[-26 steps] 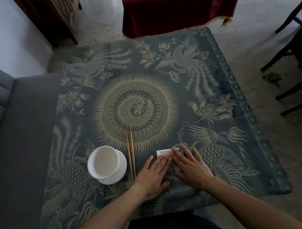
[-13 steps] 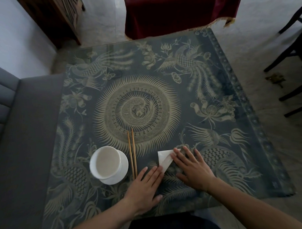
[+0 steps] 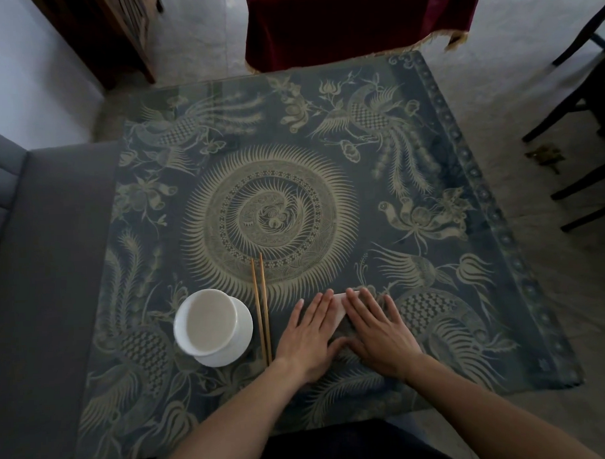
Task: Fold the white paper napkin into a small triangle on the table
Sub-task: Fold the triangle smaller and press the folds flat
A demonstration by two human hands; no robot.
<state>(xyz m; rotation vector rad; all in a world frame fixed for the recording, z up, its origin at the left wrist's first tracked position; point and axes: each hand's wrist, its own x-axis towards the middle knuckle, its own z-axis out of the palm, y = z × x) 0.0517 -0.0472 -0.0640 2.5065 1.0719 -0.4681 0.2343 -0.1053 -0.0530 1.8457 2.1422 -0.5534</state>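
Glass-topped table (image 3: 379, 199) with blue phoenix-pattern cloth. White bowl (image 3: 208, 322) on saucer (image 3: 236, 348) at left; chopsticks (image 3: 261, 309) just right. Left hand (image 3: 310, 335), right hand (image 3: 378, 329): both flat, fingers extended, pressing white paper napkin (image 3: 340, 308); only sliver visible between them.

left hand (image 3: 310, 335), right hand (image 3: 380, 331): flat, thumbs seemingly touching

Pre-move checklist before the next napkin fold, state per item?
1. White paper napkin flat on the patterned table: ok.
2. Left hand flat on the napkin: ok.
3. Right hand flat on it: ok.
4. Triangle shape finished: cannot tell, hands cover most of it.
5. Wooden chopsticks apart from the hands: ok.
6. White ceramic bowl on its saucer, apart from the fold: ok.
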